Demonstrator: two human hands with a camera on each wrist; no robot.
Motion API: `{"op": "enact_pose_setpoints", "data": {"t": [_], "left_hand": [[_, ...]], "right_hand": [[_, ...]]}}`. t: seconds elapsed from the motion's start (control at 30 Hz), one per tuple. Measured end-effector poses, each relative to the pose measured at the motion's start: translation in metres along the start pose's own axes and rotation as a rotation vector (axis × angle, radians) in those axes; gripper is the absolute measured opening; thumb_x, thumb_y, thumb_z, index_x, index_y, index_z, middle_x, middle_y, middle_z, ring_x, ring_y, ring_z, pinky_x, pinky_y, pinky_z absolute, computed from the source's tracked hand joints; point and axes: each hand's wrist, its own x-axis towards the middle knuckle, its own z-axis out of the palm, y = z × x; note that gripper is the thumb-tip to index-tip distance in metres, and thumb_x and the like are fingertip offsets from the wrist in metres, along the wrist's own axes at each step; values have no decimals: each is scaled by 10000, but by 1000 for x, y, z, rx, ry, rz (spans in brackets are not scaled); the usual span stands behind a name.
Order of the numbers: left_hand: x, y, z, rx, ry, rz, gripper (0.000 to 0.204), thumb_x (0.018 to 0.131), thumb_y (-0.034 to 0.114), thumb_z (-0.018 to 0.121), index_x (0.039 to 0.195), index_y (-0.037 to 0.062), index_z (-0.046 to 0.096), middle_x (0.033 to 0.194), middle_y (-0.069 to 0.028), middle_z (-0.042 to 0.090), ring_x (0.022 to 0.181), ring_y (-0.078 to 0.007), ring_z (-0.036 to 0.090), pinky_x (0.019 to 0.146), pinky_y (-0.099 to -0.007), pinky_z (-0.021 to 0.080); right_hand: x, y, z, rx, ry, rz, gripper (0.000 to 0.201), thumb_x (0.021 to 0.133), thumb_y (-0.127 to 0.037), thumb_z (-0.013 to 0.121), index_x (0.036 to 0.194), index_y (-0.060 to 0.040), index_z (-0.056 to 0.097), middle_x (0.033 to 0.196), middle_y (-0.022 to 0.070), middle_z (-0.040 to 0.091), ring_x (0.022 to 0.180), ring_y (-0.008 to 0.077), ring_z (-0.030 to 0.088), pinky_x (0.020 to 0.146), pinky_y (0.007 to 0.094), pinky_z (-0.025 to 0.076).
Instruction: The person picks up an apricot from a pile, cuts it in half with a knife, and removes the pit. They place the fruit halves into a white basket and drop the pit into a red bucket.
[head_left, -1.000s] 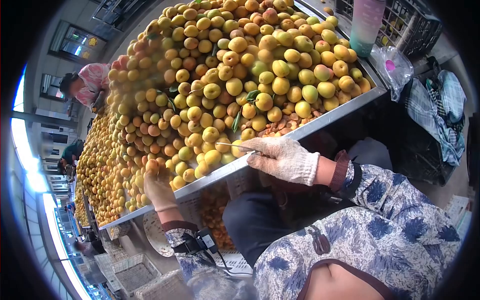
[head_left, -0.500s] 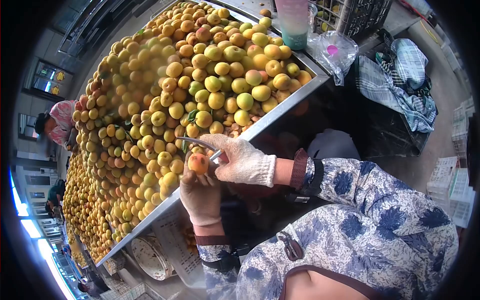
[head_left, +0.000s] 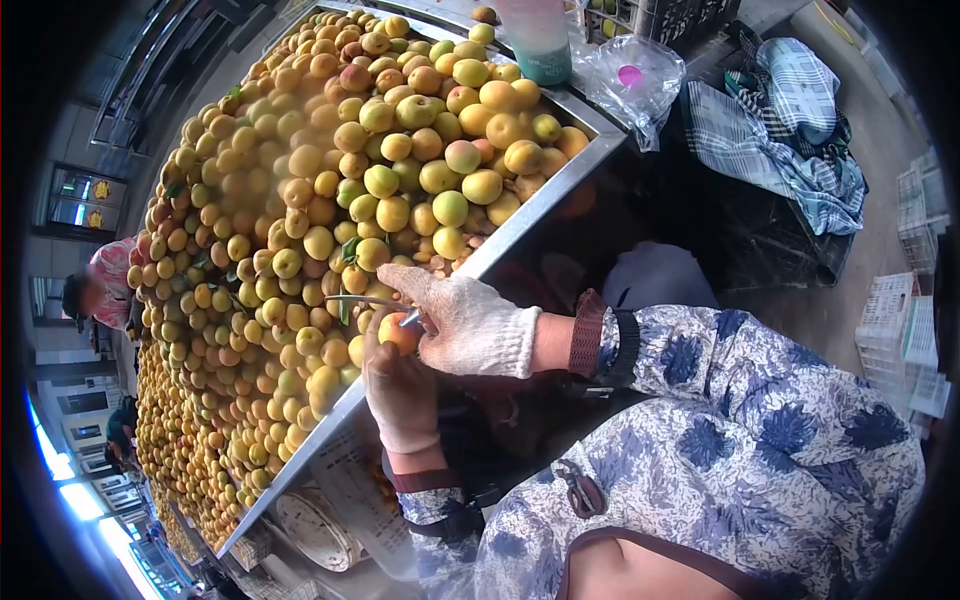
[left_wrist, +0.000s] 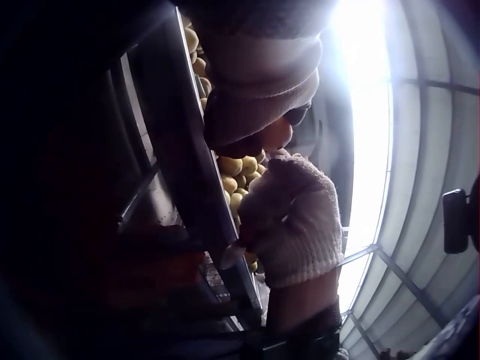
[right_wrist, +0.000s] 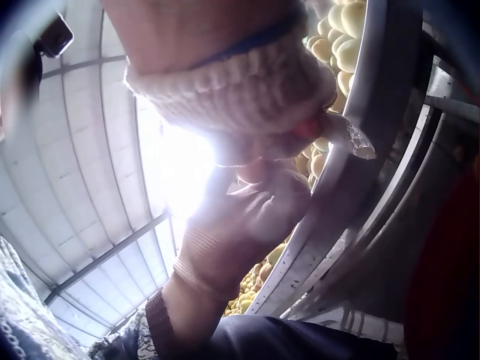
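Observation:
My gloved left hand (head_left: pixel 400 395) holds up an orange apricot (head_left: pixel 400 333) between fingers and thumb, just over the near edge of the metal-rimmed table. My right hand (head_left: pixel 475 320), in a white knitted glove, grips a slim curved metal blade (head_left: pixel 362 299) with a short silvery part close against the fruit. The blade points left, past the apricot. In the left wrist view, the apricot (left_wrist: pixel 277 133) shows between the two hands. The right wrist view has the left hand (right_wrist: pixel 240 221) below the right glove cuff; fingers hide most of the fruit.
A large heap of apricots (head_left: pixel 290 270) fills the table behind its metal rim (head_left: pixel 545 205). At the far corner stand a pink and teal bottle (head_left: pixel 540 45) and a plastic bag (head_left: pixel 640 85). Checked cloth (head_left: pixel 775 145) lies right; another person (head_left: pixel 105 285) is far left.
My left hand has come from the heap to the right hand with an apricot. The right hand has brought the blade to the fruit. The head view has shifted.

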Motion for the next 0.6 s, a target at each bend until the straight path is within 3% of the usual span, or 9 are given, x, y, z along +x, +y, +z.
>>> {"op": "enact_pose_setpoints", "data": {"t": [0.07, 0.13, 0.2, 0.33, 0.4, 0.6], "left_hand": [[0, -1, 1, -3, -29, 2, 651, 811, 264, 665, 1358, -13, 449, 1295, -146, 556, 1233, -290, 518, 1088, -417, 387], [-2, -2, 0, -8, -53, 7, 671, 799, 260, 678, 1364, -16, 440, 1285, -141, 558, 1229, -284, 521, 1085, -414, 391], [-5, -4, -2, -115, -51, 10, 657, 814, 264, 660, 1362, -16, 433, 1292, -134, 551, 1224, -282, 522, 1090, -418, 387], [-7, -7, 7, -41, -48, 68, 618, 890, 357, 621, 1350, -16, 443, 1248, -116, 559, 1183, -250, 537, 1084, -399, 390], [-10, -4, 17, 199, 116, 109, 609, 954, 496, 544, 1287, -11, 492, 1175, -96, 575, 1096, -203, 550, 1026, -352, 416], [-15, -5, 25, 460, 259, 203, 601, 987, 576, 452, 1128, 4, 573, 1009, -64, 603, 912, -143, 554, 847, -278, 450]], "right_hand": [[0, 0, 0, 5, -6, 9, 614, 818, -117, 662, 1383, -32, 437, 1033, 210, 647, 842, 333, 672, 742, 393, 557], [-3, 1, 0, 11, 2, -34, 556, 856, -178, 613, 1366, -65, 422, 913, 234, 677, 841, 421, 671, 732, 490, 542], [-4, 1, 2, -24, -11, -33, 565, 857, -171, 611, 1375, -65, 415, 912, 233, 677, 847, 422, 670, 738, 493, 540], [-5, -1, 4, -96, -7, -45, 601, 858, -145, 602, 1414, -74, 387, 950, 234, 675, 885, 424, 663, 759, 495, 533], [-7, -4, 2, -114, -25, -19, 613, 857, -138, 599, 1426, -77, 378, 979, 236, 670, 899, 422, 661, 765, 492, 533], [-8, 1, 11, -174, 10, -46, 682, 822, -121, 633, 1450, -103, 369, 1010, 214, 673, 870, 411, 666, 730, 470, 555]]}}
